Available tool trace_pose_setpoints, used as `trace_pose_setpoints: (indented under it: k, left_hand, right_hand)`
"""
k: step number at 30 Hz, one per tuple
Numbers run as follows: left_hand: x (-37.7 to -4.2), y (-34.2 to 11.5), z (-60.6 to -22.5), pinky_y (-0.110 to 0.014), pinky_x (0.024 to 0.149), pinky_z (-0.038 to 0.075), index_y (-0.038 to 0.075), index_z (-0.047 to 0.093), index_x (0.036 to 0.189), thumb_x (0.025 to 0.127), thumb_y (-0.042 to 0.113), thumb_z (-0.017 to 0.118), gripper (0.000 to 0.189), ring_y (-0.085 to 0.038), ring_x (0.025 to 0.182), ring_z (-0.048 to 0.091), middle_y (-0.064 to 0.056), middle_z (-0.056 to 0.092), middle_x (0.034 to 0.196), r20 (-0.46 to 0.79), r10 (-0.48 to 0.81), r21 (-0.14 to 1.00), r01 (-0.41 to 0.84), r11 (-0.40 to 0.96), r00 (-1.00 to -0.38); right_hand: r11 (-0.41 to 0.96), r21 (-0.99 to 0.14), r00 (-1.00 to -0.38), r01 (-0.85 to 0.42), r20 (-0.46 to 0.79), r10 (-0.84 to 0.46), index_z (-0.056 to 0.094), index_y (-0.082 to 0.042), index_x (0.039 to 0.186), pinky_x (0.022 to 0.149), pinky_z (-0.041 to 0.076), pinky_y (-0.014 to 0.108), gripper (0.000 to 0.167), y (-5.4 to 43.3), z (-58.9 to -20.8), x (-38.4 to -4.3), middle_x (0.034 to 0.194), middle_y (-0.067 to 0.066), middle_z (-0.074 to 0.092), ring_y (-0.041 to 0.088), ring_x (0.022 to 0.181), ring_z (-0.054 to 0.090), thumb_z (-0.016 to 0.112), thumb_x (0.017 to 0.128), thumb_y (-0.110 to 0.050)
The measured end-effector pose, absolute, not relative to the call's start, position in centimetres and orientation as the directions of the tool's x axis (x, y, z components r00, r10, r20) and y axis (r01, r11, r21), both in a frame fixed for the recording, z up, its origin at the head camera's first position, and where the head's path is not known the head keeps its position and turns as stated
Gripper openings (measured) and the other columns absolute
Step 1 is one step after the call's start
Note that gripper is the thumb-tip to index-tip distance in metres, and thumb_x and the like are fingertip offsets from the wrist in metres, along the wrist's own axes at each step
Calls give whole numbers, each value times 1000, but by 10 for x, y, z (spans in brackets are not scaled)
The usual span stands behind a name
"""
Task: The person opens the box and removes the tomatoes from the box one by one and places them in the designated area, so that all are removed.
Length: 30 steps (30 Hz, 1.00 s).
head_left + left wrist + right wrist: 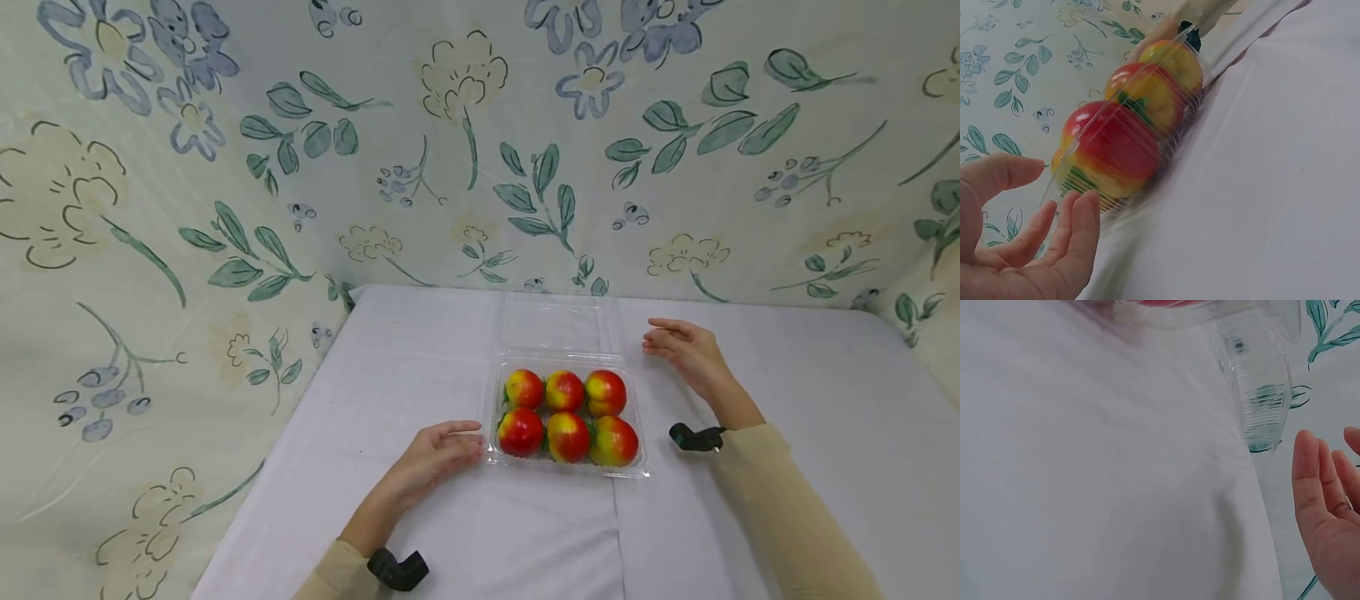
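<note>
A clear plastic clamshell box (570, 471) lies on the white-covered table with its lid (555, 325) folded back, away from the person. Inside are several round red-and-yellow fruits (567, 437) with green leafy bits, in two rows of three. My left hand (431, 462) is beside the box's front left corner, holding nothing; its fingertips are right at the rim in the left wrist view, thumb and fingers (1075, 231) apart. To the right of the lid, my right hand (690, 358) hovers with loosely extended fingers and nothing in them. The right wrist view shows the lid's ridged side (1266, 406) near those fingertips.
The white tablecloth (405, 358) has creases in front of the box. A floral curtain (315, 167) hangs behind the table and along its left side. Each wrist wears a small black device, such as the one on the right (696, 437).
</note>
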<state>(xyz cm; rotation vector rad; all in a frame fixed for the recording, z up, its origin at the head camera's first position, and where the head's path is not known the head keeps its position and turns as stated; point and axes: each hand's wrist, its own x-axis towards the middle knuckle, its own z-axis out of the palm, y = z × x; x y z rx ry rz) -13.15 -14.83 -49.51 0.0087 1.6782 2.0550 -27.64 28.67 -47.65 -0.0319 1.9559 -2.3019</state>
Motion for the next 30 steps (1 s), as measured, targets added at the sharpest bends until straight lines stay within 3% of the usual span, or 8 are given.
trace_pose_setpoints:
  k: [5, 10, 23, 30]
  left_hand:
    - [-137, -150, -497, -33, 97, 52, -9, 46, 140, 96, 8, 65, 51, -20, 105, 67, -23, 62, 127, -277, 337, 939, -328, -104, -900]
    - [-143, -151, -498, -35, 96, 52, -7, 45, 141, 96, 10, 66, 52, -21, 105, 66, -25, 60, 128, -276, 305, 943, -318, -95, -911]
    - [-159, -147, -491, -36, 93, 54, -1, 48, 142, 96, 12, 68, 52, -27, 109, 65, -25, 60, 129, -257, 234, 956, -281, -78, -938]
    - [-165, -143, -489, -36, 92, 54, 2, 50, 142, 96, 12, 68, 50, -28, 110, 65, -24, 60, 128, -237, 213, 965, -256, -64, -948]
  right_hand:
    - [-147, -988, -997, 44, -33, -73, 63, -7, 117, 82, 57, 25, 21, 289, -475, -272, 98, 3, 71, 15, 86, 69, 66, 96, -10]
    - [-53, -998, -999, 17, -15, -52, 62, -11, 117, 83, 56, 21, 22, 291, -473, -268, 102, 0, 69, 12, 89, 69, 67, 97, -16]
    - [228, -972, -998, -60, 59, -13, 61, -8, 124, 87, 52, 19, 33, 288, -461, -255, 110, 6, 64, 11, 95, 67, 68, 97, -26]
    - [273, -958, -996, -84, 81, -22, 60, -4, 129, 89, 51, 19, 42, 284, -455, -243, 116, 11, 64, 14, 99, 66, 69, 96, -27]
